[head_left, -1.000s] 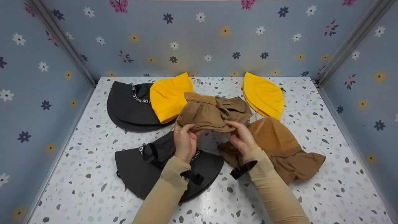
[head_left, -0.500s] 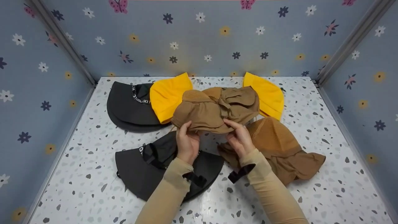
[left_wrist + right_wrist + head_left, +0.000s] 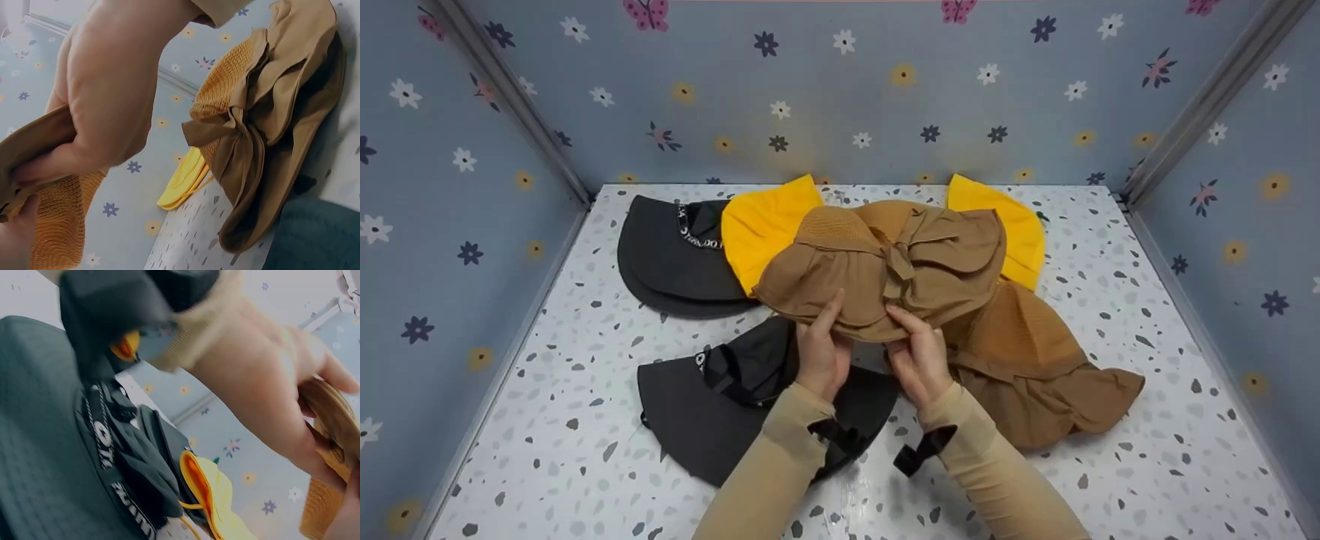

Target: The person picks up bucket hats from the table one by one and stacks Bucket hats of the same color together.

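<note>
A brown sun hat [image 3: 840, 281] with a woven crown and a cloth bow is held up over the middle of the table. My left hand [image 3: 823, 360] pinches its near brim, thumb on top. Close beside it, my right hand [image 3: 919, 358] pinches the same brim edge. In the left wrist view the held hat's woven crown [image 3: 59, 225] hangs below the fingers. A second brown hat [image 3: 1027, 367] lies just right of my right hand, partly covered by it. Under my left forearm lies a black wide-brimmed hat [image 3: 697, 420].
Another black hat [image 3: 675, 255] lies at the back left, overlapped by a yellow hat [image 3: 765, 225]. A second yellow hat [image 3: 1012, 232] lies at the back right, partly behind the held hat. Flower-patterned walls [image 3: 877, 90] enclose the speckled table [image 3: 1185, 450] on three sides.
The held brown hat has tilted and spread to show more of its crown and bow, and has come slightly nearer. Both hands moved a little toward me, still pinching it. The other hats stayed put.
</note>
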The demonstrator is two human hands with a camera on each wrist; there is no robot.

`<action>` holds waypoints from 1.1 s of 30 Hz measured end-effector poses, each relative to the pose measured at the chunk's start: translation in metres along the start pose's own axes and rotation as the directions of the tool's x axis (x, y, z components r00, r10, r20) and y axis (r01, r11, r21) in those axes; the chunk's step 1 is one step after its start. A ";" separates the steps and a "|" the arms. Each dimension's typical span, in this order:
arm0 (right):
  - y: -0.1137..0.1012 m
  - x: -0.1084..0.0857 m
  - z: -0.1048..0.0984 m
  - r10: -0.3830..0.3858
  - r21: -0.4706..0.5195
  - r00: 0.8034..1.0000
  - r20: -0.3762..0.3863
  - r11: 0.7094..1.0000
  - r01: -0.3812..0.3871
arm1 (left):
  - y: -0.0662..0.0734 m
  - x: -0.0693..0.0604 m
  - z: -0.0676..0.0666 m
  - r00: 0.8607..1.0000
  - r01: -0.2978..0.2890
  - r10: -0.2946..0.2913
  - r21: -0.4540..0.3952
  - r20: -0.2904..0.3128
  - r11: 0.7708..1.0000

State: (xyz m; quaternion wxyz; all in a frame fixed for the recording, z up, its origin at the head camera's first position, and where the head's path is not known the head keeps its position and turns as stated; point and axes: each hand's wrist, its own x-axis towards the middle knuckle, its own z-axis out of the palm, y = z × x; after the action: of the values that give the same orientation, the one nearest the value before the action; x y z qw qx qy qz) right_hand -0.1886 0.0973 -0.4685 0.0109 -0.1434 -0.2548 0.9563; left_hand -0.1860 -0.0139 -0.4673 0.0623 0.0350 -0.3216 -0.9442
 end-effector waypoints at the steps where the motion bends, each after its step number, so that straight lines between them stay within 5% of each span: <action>1: 0.002 -0.002 0.000 -0.016 -0.003 1.000 0.002 1.000 0.016 | -0.001 0.000 0.000 1.000 0.000 0.000 0.011 0.000 1.000; 16: 0.007 -0.017 0.007 -0.122 -0.045 0.992 0.010 0.991 0.123 | 0.005 0.000 0.005 0.999 0.007 -0.007 0.009 -0.034 1.000; 28: -0.010 -0.018 0.005 0.041 -0.007 0.991 0.123 0.999 -0.041 | 0.018 0.002 0.004 1.000 0.026 -0.026 -0.023 -0.002 0.999; 33: -0.025 -0.012 0.000 0.041 0.075 0.984 0.176 0.996 -0.055 | 0.023 0.003 0.000 0.999 0.042 -0.041 -0.017 0.011 0.999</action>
State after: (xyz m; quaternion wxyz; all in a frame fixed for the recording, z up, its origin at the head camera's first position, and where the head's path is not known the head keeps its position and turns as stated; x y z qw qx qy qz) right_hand -0.1779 0.1178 -0.4532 -0.0287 -0.0646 -0.2131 0.9745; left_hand -0.1872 -0.0321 -0.4531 0.0413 0.0362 -0.3128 -0.9482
